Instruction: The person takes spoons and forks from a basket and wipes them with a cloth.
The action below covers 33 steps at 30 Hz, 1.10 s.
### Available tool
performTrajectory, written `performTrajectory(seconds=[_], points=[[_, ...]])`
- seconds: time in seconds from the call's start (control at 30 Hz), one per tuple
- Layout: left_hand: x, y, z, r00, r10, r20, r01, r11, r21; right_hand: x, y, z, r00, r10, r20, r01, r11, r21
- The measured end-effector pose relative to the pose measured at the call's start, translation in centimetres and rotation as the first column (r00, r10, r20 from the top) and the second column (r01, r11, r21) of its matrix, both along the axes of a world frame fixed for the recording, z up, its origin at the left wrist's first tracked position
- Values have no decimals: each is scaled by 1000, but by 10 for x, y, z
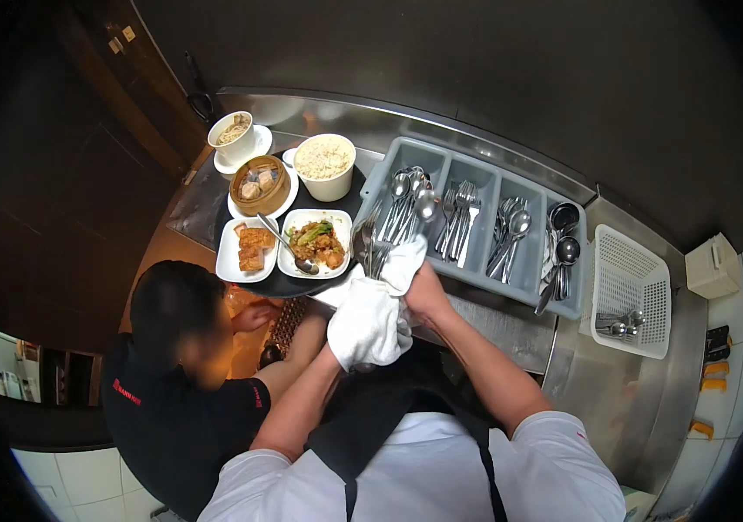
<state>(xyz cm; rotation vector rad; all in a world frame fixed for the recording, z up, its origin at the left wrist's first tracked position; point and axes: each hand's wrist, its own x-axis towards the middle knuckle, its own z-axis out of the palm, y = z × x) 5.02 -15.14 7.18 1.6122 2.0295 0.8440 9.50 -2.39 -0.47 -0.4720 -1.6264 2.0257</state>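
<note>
My left hand (363, 326) is wrapped in a white cloth (373, 315) and closed round the lower part of a bunch of cutlery (371, 248), whose tops stick up out of the cloth. At the right side of the same bunch, my right hand (424, 290) presses a fold of the cloth against it. Just beyond my hands lies a grey cutlery tray (486, 228) with spoons (406, 204), forks (460, 217) and ladles (568, 250) in its compartments.
A black tray (277, 284) at the left holds a rice bowl (325, 167), a bamboo steamer (259, 185) and square dishes (247, 250). Another person (184, 391) crouches at the lower left, arms near the counter. A white basket (631, 291) with spoons stands at the right.
</note>
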Motion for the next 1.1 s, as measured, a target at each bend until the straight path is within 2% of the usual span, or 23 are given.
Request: performTrajectory(seconds=[0.03,0.07,0.17,0.23,0.3,0.33,0.37,0.47,0.5,0.53,0.57,0.6,0.63,0.73,0.77,0.87,0.9,0.93,0.97,1.0,1.03,1.07,1.1], points=[[0,-2,-33,959,91,269,-138,977,160,-2,5,-6,996,92,17,-89,989,-114],[-6,-5,-51,967,96,237,-148,966,211,-6,14,-10,983,181,20,-172,959,-227],[-13,-13,-88,967,190,172,-242,900,363,-22,32,2,982,190,-12,-170,845,-508],[-11,-16,-87,836,202,511,-409,849,333,-13,39,4,973,228,38,-188,874,-449],[-7,-15,-51,302,62,951,-482,871,96,-1,31,6,975,219,48,-207,962,-181],[-6,-14,-43,-48,1,999,-450,893,-23,2,24,7,980,198,-6,-198,980,17],[-7,-9,-46,102,-30,994,-375,925,66,5,20,7,980,187,-64,-170,962,212],[-1,-10,-30,34,45,998,-314,949,-32,6,35,10,991,124,-58,-62,785,616],[-5,-3,-56,47,-87,995,-352,931,98,8,32,23,999,33,16,-37,921,389],[-6,-2,-60,537,27,843,-277,950,146,4,36,25,999,-19,-26,27,922,386],[-7,0,-54,885,99,455,-188,970,154,4,46,27,999,-25,-38,37,931,363],[-9,2,-47,996,88,27,-90,992,92,4,56,29,998,-29,-50,44,939,340],[-12,5,-39,912,50,-407,-39,999,36,5,61,31,988,9,-154,41,946,321],[-14,10,-27,903,-48,-427,144,970,196,7,48,31,986,-63,-155,106,952,286],[-13,12,-27,888,-43,-458,113,985,127,7,50,30,982,-55,-181,134,877,461],[-4,12,-64,950,50,-307,76,921,383,14,72,29,991,-130,33,111,934,341],[6,12,-36,997,28,68,-47,954,295,16,81,17,991,-125,55,110,969,221],[17,13,-8,896,89,435,-191,962,197,15,78,-2,985,-172,13,170,983,71],[12,21,10,1000,16,-9,-15,994,108,13,66,-26,975,-222,-26,219,972,-78],[9,28,17,893,-113,-436,103,994,-47,16,51,-19,979,-201,-21,196,972,-132],[3,32,-4,864,-164,-476,112,984,-136,19,35,-12,983,-181,-16,175,967,-187],[0,36,-27,904,-92,-417,113,993,27,22,19,-5,987,-162,-11,155,958,-240],[-1,38,-52,939,-34,-341,102,978,183,30,32,-9,991,-121,57,119,992,36]])
